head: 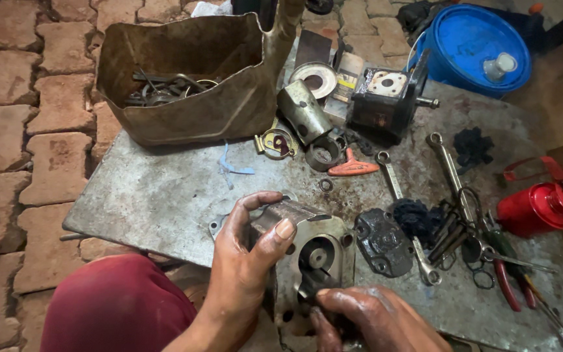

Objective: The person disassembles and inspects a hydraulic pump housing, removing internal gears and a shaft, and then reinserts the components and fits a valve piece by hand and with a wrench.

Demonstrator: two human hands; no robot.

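Here the pump housing [307, 257] stands upright, bore facing up, between both hands.

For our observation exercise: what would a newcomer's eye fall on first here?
First, the grey metal pump housing at the near edge of the steel plate, gripped by the left hand, with the right hand at its lower face. Then the red oil can at right and the blue drum behind.
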